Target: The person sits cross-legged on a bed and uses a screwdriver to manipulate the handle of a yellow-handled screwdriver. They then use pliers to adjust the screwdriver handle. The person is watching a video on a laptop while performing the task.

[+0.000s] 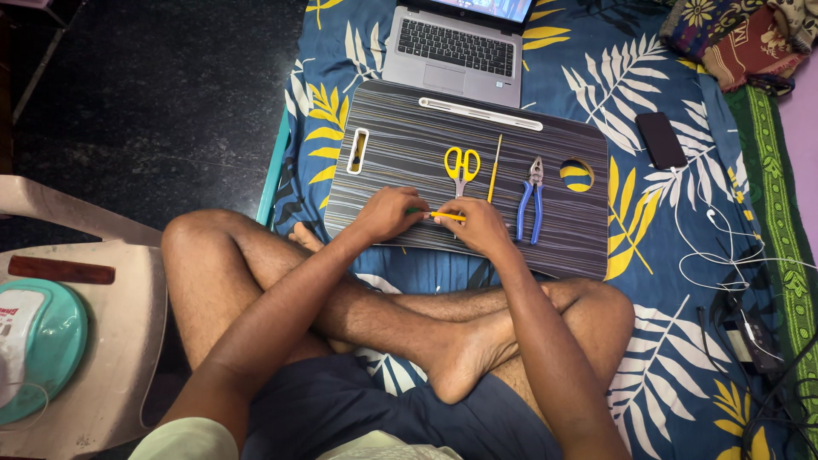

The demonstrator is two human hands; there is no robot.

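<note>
I sit cross-legged on a bed with a dark striped lap desk [400, 145] in front of me. My left hand [388, 213] and my right hand [477, 226] meet near the desk's near edge, both pinching a thin yellow stick [449, 216] with a green end between them. Just beyond my hands lie yellow-handled scissors [462, 166], a second thin yellow stick [494, 168] and blue-handled pliers [532, 200], all resting flat on the desk.
An open laptop [456, 47] stands behind the desk. A dark phone [661, 140], white earphone cable [716, 247] and black cables lie on the leaf-print sheet at right. A plastic chair [102, 341] with a teal object [38, 349] stands at left.
</note>
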